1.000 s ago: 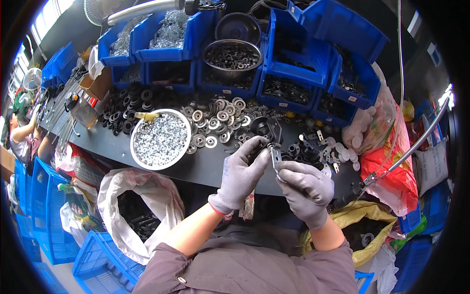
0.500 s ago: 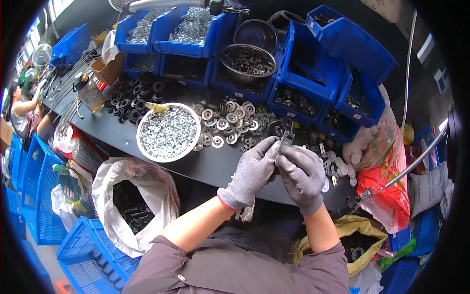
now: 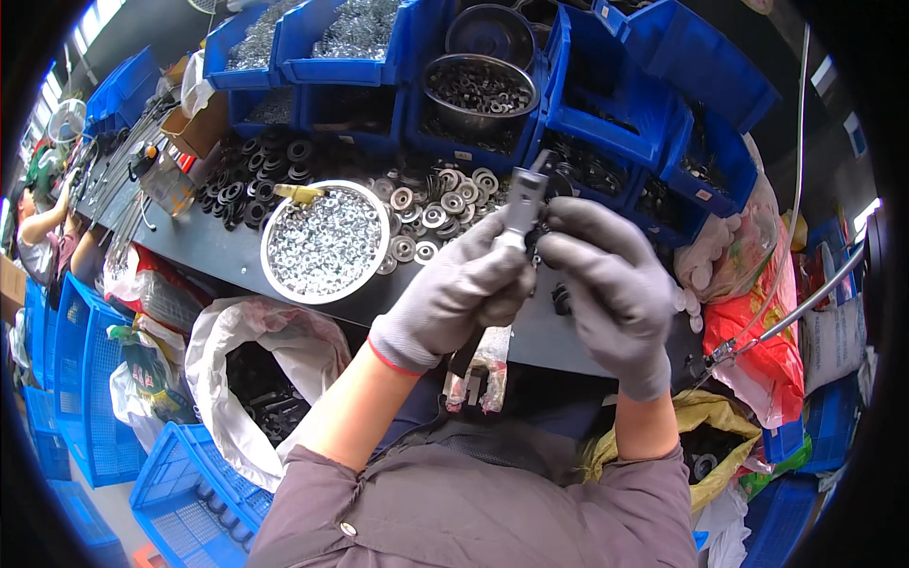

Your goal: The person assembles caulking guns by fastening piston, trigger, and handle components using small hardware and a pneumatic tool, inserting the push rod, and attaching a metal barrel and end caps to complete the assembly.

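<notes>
Grey-gloved, the left hand was clamped on the lower part of a metal bracket, which was held slightly tilted over the tabletop. Beside it, the fingers of the right hand were bent; whether the small dark piece there was gripped could not be told. That piece could be dropped if the bracket was twisted. Farther off, small parts might be spilled if the well-filled white bowl was knocked, and wrong washers picked, since different kinds were heaped together.
</notes>
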`<state>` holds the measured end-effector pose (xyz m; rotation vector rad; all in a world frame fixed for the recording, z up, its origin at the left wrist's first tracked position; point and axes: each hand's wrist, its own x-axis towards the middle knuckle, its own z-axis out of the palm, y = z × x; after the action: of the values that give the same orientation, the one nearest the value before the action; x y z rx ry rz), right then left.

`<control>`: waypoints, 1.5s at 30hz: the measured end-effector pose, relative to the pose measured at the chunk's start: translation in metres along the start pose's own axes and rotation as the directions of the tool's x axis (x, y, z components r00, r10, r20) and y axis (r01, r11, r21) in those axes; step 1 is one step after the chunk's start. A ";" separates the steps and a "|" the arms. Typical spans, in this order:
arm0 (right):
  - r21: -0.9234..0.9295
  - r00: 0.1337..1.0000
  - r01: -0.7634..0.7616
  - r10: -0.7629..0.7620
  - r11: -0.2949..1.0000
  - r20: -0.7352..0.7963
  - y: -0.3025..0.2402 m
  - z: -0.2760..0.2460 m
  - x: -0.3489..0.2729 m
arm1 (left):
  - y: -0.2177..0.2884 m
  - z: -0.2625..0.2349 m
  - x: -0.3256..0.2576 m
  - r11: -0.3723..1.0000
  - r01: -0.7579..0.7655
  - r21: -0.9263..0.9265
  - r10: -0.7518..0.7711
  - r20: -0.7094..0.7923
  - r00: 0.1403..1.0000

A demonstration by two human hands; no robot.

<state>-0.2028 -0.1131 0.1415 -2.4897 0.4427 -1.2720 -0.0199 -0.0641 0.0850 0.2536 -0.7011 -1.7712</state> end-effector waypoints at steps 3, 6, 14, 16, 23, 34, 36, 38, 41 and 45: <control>0.288 0.906 -0.294 0.362 0.911 -0.220 0.005 -0.004 -0.019 | 0.003 -0.015 -0.011 0.999 -0.034 -0.030 0.032 -0.089 0.996; 0.000 0.920 -0.385 0.383 0.923 -0.086 0.048 0.014 -0.052 | 0.007 -0.026 -0.020 0.999 -0.045 -0.004 0.044 -0.152 0.987; -0.463 0.850 -0.111 0.326 0.879 0.415 0.090 0.101 -0.091 | 0.003 -0.036 -0.039 1.000 0.010 0.009 -0.010 -0.023 1.000; -0.540 0.816 -0.067 0.358 0.839 0.454 0.093 0.106 -0.082 | 0.000 -0.047 -0.045 0.994 -0.043 -0.095 0.037 -0.067 0.997; -0.557 0.668 -0.199 0.527 0.807 0.525 0.098 0.103 -0.076 | 0.005 -0.062 -0.050 0.993 -0.007 -0.119 -0.005 -0.099 0.995; 0.619 0.579 -0.683 0.803 0.387 0.137 0.026 0.040 -0.017 | -0.005 -0.055 -0.033 0.998 0.020 0.061 -0.009 -0.177 0.984; 0.625 0.643 -0.643 0.755 0.443 0.126 0.018 0.041 -0.014 | -0.011 -0.045 -0.025 0.994 0.022 0.103 -0.002 -0.191 0.982; 0.577 0.699 -0.582 0.715 0.574 -0.007 0.021 0.046 -0.014 | -0.015 -0.041 -0.019 0.970 0.033 0.241 0.008 -0.168 0.986; 0.694 0.531 -0.658 0.833 0.291 0.154 0.014 0.037 -0.013 | -0.019 -0.031 -0.016 0.942 0.070 0.328 -0.011 -0.177 0.984; 0.751 0.584 -0.574 0.806 0.325 0.098 0.011 0.036 -0.023 | -0.021 -0.025 -0.016 0.911 0.088 0.403 -0.020 -0.170 0.985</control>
<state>-0.1882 -0.1093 0.1002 -1.1507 0.7976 -1.0939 -0.0191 -0.0537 0.0499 0.7009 -0.9504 -1.6186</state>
